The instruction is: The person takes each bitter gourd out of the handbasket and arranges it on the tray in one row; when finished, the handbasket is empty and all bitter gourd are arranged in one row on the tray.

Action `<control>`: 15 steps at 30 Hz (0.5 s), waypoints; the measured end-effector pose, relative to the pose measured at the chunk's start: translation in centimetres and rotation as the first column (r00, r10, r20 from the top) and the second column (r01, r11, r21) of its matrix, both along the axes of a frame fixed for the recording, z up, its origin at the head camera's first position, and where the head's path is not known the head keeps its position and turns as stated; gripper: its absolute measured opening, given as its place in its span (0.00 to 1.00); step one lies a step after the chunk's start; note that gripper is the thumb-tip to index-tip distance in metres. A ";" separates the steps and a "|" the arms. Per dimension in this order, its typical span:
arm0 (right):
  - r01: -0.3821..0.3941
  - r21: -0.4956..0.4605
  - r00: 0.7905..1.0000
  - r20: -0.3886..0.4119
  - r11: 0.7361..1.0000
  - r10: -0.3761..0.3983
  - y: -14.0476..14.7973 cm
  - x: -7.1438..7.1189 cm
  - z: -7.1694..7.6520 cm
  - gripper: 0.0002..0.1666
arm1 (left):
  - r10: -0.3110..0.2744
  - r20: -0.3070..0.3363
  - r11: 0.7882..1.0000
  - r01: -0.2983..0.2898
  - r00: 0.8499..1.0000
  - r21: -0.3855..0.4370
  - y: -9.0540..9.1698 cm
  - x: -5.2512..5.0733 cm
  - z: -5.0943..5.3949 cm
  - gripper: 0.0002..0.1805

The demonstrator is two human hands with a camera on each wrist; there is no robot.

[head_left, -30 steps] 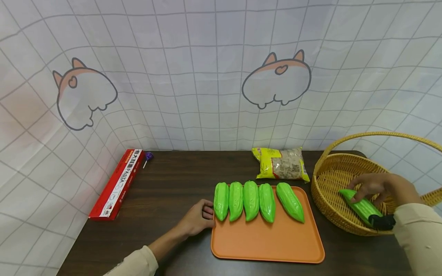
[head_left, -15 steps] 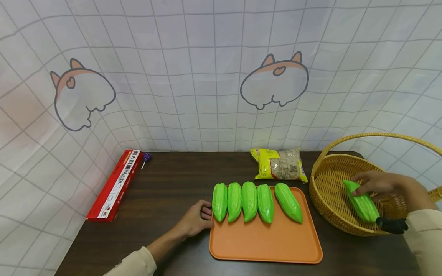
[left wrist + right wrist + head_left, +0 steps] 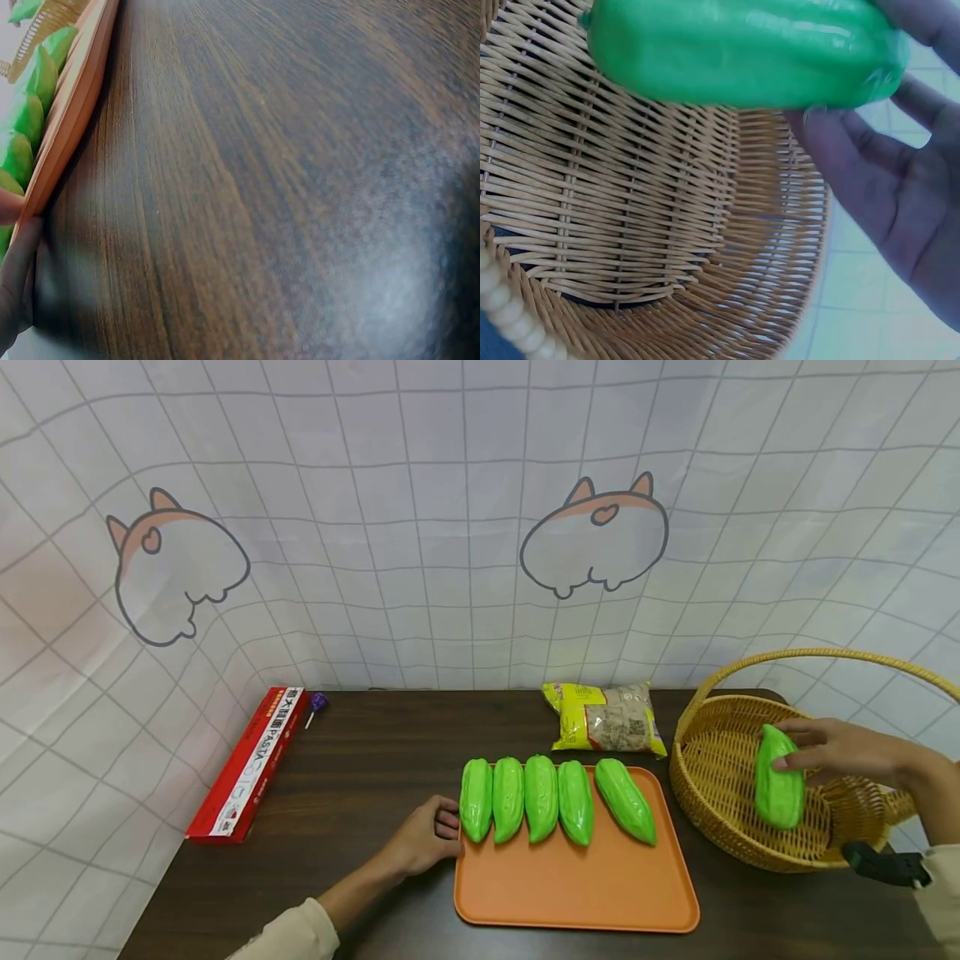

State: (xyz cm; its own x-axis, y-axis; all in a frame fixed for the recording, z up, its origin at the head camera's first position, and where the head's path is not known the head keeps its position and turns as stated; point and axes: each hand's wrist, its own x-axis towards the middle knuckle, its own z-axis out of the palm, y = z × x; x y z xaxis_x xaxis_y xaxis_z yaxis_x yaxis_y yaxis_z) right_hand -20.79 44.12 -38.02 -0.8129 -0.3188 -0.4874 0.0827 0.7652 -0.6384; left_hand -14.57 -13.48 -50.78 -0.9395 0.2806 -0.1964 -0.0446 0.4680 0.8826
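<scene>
My right hand holds a glossy green bitter melon, apparently a toy, between thumb and fingers above the wicker basket. In the right wrist view the melon spans the top, with the woven basket floor below and apart from it. On the left, my left hand grips the left rim of an orange tray; the left wrist view shows its fingers at that rim. Several similar melons lie side by side along the tray's far half, the rightmost one slanted and apart.
A yellow plastic bag of dry food lies behind the tray. At the far left are a red pasta box and a purple lollipop. The basket's tall handle arches over it. A gridded white cloth hangs behind.
My right hand has lifted the melon up from the basket's floor, and the melon has turned more upright. The left hand stays at the tray's rim; the tray melons have not moved.
</scene>
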 end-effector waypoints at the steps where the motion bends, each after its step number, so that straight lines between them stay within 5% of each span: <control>1: 0.004 -0.017 1.000 -0.003 1.000 -0.004 -0.1 0.2 0.1 0.53 | 0.000 0.002 1.000 0.000 1.000 0.000 0.0 0.0 0.0 0.33; 15: -0.097 -0.230 0.991 -0.110 0.968 0.074 -2.1 2.1 2.0 0.25 | 0.005 0.009 1.000 -0.005 1.000 0.003 -0.1 0.0 0.0 0.34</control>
